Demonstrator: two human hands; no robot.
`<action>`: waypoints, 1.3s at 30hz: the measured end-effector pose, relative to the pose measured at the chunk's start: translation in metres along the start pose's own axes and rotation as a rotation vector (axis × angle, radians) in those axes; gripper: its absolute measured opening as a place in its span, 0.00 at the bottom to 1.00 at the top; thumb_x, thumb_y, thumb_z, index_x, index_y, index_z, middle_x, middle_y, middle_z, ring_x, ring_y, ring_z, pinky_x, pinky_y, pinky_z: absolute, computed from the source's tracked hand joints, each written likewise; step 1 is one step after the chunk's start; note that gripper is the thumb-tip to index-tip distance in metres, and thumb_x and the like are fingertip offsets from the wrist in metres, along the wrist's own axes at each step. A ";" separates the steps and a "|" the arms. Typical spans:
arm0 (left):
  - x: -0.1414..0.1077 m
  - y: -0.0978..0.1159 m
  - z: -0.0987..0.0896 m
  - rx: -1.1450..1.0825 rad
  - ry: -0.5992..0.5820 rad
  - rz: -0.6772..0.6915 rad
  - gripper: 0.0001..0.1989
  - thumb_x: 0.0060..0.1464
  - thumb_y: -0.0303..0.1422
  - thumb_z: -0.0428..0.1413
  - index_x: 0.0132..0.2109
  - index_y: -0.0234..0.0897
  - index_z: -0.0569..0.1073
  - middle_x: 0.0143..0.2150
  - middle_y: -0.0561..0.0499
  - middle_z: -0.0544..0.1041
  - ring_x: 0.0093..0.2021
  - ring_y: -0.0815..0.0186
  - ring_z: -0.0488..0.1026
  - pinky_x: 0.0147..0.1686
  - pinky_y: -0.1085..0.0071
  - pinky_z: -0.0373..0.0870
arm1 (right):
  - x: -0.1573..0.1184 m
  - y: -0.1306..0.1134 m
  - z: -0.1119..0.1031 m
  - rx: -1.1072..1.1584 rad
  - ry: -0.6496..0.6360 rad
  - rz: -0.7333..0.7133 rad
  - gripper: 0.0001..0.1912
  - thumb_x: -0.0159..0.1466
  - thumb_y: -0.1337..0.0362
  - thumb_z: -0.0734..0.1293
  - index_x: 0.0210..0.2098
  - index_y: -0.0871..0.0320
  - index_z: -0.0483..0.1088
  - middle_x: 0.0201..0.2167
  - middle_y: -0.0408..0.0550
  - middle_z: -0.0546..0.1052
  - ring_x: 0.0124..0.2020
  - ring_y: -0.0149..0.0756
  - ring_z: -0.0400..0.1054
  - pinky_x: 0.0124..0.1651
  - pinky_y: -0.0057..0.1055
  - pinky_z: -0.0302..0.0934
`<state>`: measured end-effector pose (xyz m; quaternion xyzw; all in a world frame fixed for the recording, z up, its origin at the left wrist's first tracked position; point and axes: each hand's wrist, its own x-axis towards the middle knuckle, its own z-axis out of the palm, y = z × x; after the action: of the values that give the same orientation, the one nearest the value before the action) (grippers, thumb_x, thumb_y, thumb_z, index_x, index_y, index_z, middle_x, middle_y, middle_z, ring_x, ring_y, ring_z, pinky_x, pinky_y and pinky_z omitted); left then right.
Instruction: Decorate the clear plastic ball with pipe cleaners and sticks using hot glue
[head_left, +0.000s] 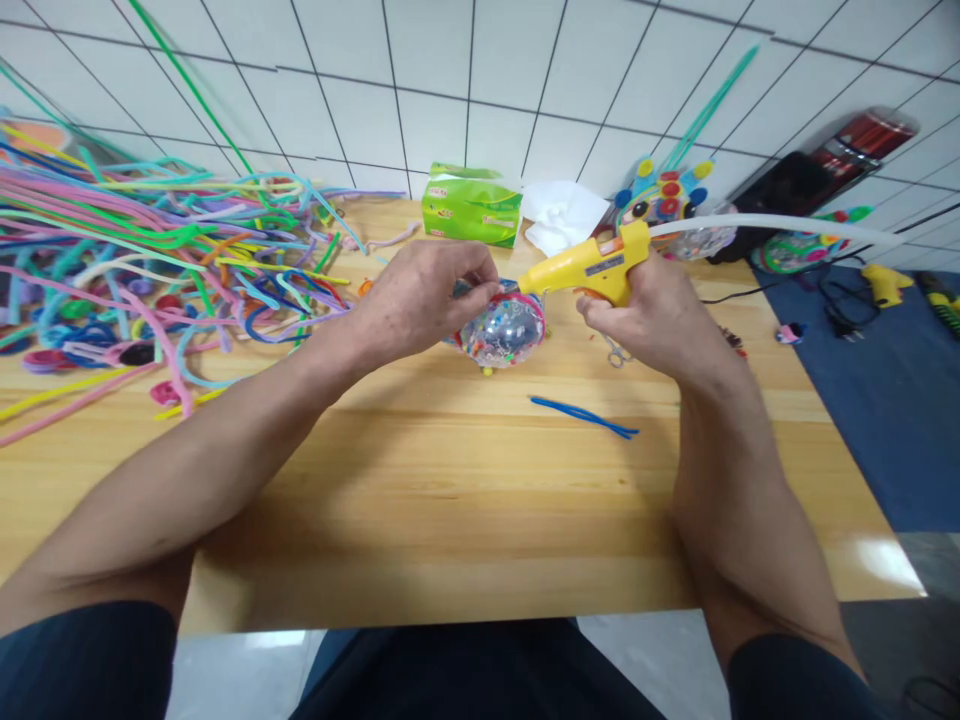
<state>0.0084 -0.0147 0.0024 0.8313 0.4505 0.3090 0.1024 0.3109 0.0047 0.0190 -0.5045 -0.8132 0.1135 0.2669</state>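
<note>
Left of the yellow glue gun [592,270], the left hand [427,300] partly hides the clear ball [508,332]; farther left, the edge crops pipe cleaners [82,196].

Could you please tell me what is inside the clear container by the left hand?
Small multicoloured bits show through the clear container; whatever lies behind the left hand is covered.

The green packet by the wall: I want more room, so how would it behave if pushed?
The green packet looks boxy, so it should slide rather than roll. Its creased, glossy surface suggests something soft and probably light.
</note>
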 end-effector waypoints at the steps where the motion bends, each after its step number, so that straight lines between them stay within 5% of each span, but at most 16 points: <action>1: 0.002 0.000 -0.001 0.014 -0.008 0.001 0.11 0.72 0.39 0.60 0.49 0.48 0.88 0.44 0.50 0.91 0.44 0.57 0.86 0.47 0.60 0.82 | 0.000 0.000 0.000 -0.006 0.004 0.001 0.15 0.62 0.59 0.73 0.49 0.49 0.75 0.43 0.51 0.83 0.44 0.55 0.80 0.50 0.54 0.77; 10: 0.016 0.009 -0.007 0.128 -0.084 0.001 0.10 0.68 0.36 0.61 0.47 0.46 0.89 0.36 0.51 0.88 0.37 0.61 0.82 0.38 0.65 0.74 | 0.000 0.000 -0.005 0.027 -0.015 -0.022 0.15 0.62 0.60 0.75 0.49 0.47 0.74 0.46 0.52 0.84 0.53 0.61 0.81 0.58 0.58 0.76; 21: 0.024 0.021 -0.020 0.271 -0.221 0.030 0.10 0.65 0.34 0.59 0.42 0.46 0.87 0.37 0.50 0.87 0.37 0.58 0.81 0.36 0.63 0.67 | -0.003 -0.003 -0.013 0.035 -0.013 -0.015 0.17 0.64 0.56 0.77 0.51 0.44 0.76 0.46 0.52 0.86 0.54 0.64 0.81 0.57 0.59 0.77; 26: 0.025 0.017 -0.017 0.196 -0.173 0.060 0.09 0.67 0.36 0.60 0.39 0.45 0.85 0.35 0.49 0.84 0.40 0.57 0.81 0.41 0.62 0.72 | -0.004 -0.001 -0.011 0.048 -0.012 -0.013 0.20 0.64 0.55 0.78 0.54 0.44 0.76 0.46 0.52 0.86 0.55 0.64 0.80 0.56 0.59 0.78; 32: 0.030 0.031 -0.020 0.265 -0.260 -0.035 0.08 0.64 0.31 0.60 0.36 0.41 0.82 0.34 0.47 0.82 0.40 0.54 0.82 0.44 0.59 0.74 | -0.004 -0.001 -0.010 0.033 -0.002 -0.022 0.16 0.63 0.58 0.76 0.49 0.46 0.74 0.47 0.53 0.86 0.54 0.63 0.81 0.58 0.61 0.77; 39: 0.026 0.008 -0.015 0.143 -0.225 0.006 0.07 0.66 0.34 0.60 0.39 0.42 0.82 0.34 0.49 0.81 0.47 0.54 0.84 0.51 0.60 0.76 | -0.002 -0.002 -0.010 0.037 -0.011 -0.025 0.15 0.62 0.59 0.74 0.48 0.47 0.72 0.49 0.54 0.85 0.52 0.63 0.82 0.56 0.60 0.76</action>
<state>0.0153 -0.0004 0.0288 0.8673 0.4545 0.1813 0.0917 0.3155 0.0011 0.0281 -0.4887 -0.8188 0.1278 0.2729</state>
